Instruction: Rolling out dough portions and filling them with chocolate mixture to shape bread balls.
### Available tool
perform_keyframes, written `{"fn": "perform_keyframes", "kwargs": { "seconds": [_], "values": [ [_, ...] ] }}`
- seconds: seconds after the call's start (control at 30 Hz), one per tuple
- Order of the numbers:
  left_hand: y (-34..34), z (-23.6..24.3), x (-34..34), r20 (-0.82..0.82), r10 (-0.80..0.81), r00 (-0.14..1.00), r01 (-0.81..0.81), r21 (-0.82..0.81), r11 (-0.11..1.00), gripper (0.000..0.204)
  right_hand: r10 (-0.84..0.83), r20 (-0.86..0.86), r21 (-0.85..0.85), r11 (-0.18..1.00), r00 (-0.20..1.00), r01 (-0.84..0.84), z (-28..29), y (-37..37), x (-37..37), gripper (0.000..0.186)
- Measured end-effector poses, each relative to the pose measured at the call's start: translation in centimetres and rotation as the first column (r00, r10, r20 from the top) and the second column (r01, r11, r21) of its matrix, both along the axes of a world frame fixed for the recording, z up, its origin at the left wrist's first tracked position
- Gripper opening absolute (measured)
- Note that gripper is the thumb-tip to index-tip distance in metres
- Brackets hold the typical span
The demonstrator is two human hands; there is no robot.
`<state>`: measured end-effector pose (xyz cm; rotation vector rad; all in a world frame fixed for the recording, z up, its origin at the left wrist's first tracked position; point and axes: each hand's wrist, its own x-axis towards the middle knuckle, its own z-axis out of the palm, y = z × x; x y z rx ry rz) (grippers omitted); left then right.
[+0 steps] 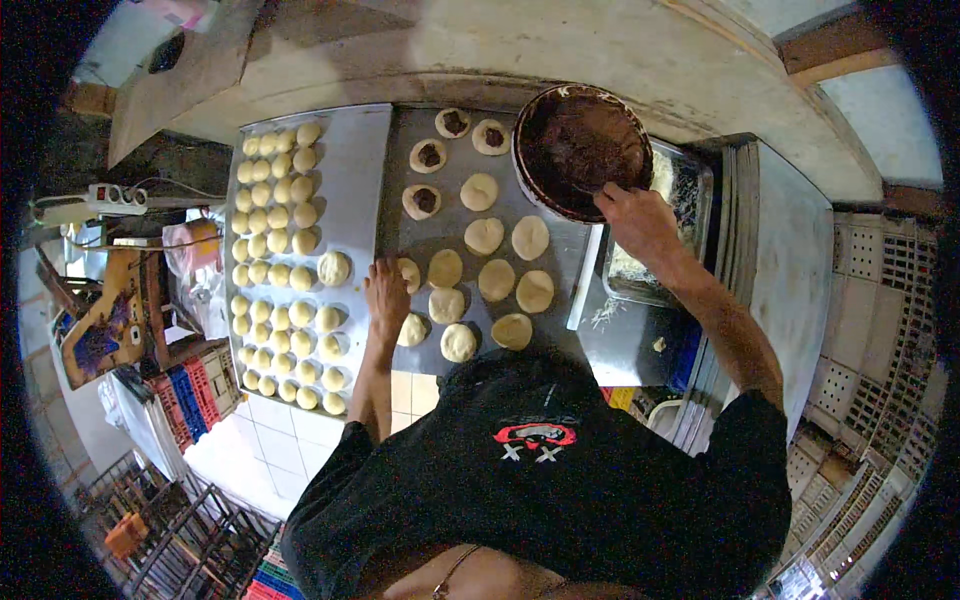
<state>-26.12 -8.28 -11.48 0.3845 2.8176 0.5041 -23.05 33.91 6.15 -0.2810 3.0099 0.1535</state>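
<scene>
Over the near right rim of a round tub of dark brown filling (580,150), my right hand (636,222) is closed. What its fingers hold is hidden by the hand and the dark filling. My left hand (387,292) lies by the left edge of the middle tray (560,330), fingers stretched out beside a flattened dough round (409,274). Several more flat dough rounds (496,280) lie on this tray. Toward its far side, several rounds, such as one dough piece with brown filling (428,156), carry a dark dollop in the middle.
On the left, another tray (350,150) bears rows of small dough balls (280,218) and one flatter piece (333,268). Right of the tub stands a metal pan (640,293) with pale shreds, some spilled beside it. A power strip (117,198) hangs far left.
</scene>
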Motion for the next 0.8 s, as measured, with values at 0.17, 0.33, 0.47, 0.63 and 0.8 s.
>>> {"fn": "perform_keyframes", "kwargs": {
  "seconds": [0.17,0.33,0.47,0.63,0.8],
  "values": [
    [1.0,5.8,1.1,-0.192,-0.064,0.979,0.057,-0.046,0.997,0.020,0.072,0.231,-0.079,0.995,0.970,-0.055,1.2,1.7,-1.4,0.014],
    [4.9,12.8,2.2,0.426,0.226,0.876,-0.480,0.720,0.502,0.029,-0.360,0.224,-0.664,0.624,0.906,0.412,0.2,4.1,2.9,0.015],
    [7.4,9.0,3.5,0.647,0.031,0.762,-0.647,0.757,0.095,0.041,-0.409,0.265,-0.880,0.268,0.873,0.393,0.0,0.4,6.5,0.014],
    [16.0,22.0,3.2,0.586,-0.667,0.460,-0.888,0.289,-0.358,0.044,-0.528,-0.070,-0.957,0.275,0.846,0.093,4.2,-6.9,8.3,0.015],
    [16.8,24.1,4.2,0.479,-0.757,0.444,-0.894,0.185,-0.407,0.045,-0.446,-0.521,-0.782,0.591,0.728,-0.198,3.7,-8.0,9.0,0.028]
  ]
}}
